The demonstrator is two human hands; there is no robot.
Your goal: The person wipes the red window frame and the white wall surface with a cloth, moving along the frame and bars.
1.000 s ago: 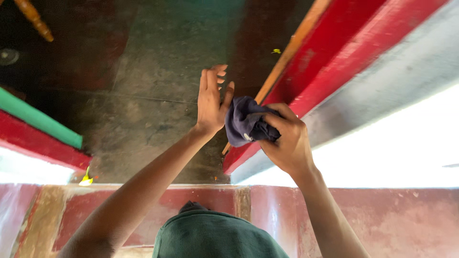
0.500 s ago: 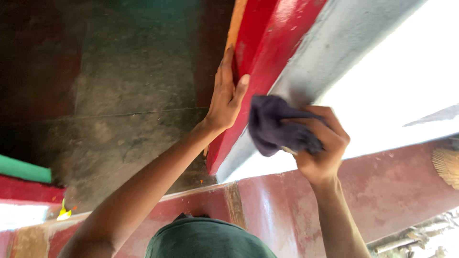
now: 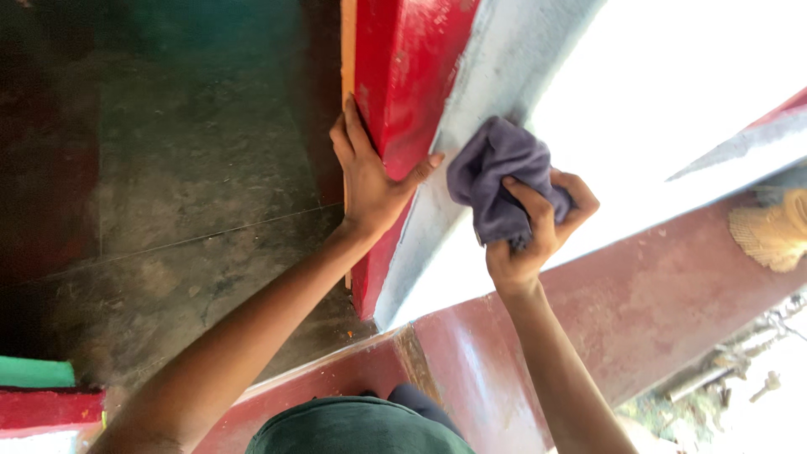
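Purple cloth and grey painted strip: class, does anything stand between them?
Nothing visible does. The right hand presses the purple cloth onto the grey strip; the left hand rests beside it on the red frame.

Left hand [image 3: 367, 172]: palm flat on red-painted beam [image 3: 395, 92], thumb spread toward pale grey band [image 3: 487, 92], fingers along orange edge strip [image 3: 347, 42]. Right hand [image 3: 538, 231]: fingers clenched round bunched purple cloth [image 3: 496, 172], cloth pressed on grey band. Dark stone floor [image 3: 185, 168] behind left forearm. Maroon ledge [image 3: 656, 311] under right forearm. Straw-coloured bundle [image 3: 769, 231] at right edge.
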